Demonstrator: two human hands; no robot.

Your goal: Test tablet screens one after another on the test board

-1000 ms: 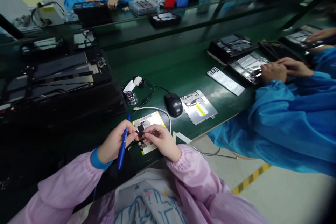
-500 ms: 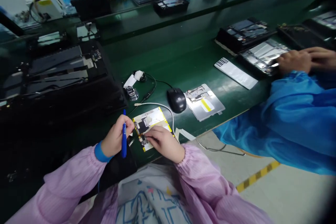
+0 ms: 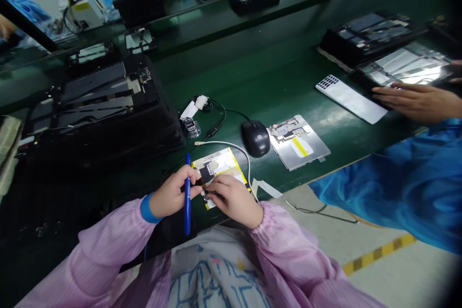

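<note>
In the head view, a small panel (image 3: 224,158) lies flat in front of me, silvery white with yellow edge strips, a dark circuit section and a label. My left hand (image 3: 168,197), in a blue wristband, holds a blue pen (image 3: 187,207) upright against its fingers. Its thumb and forefinger reach over the panel's near left edge, slightly apart. Beside them my right hand (image 3: 234,199) has its fingertips pinched low over the panel's circuit section. Whatever is between those fingertips is too small and hidden to make out.
A black mouse (image 3: 255,138), a white cable (image 3: 231,145) and a second silver panel (image 3: 299,147) lie beyond. Dark trays of panels (image 3: 97,91) stand left. At right, a co-worker's hand (image 3: 422,101) rests by another tray, near a white strip (image 3: 350,99).
My left hand has moved right toward the panel, its thumb and forefinger now close to my right fingertips. The view has shifted, and the co-worker's hands at right have spread apart.
</note>
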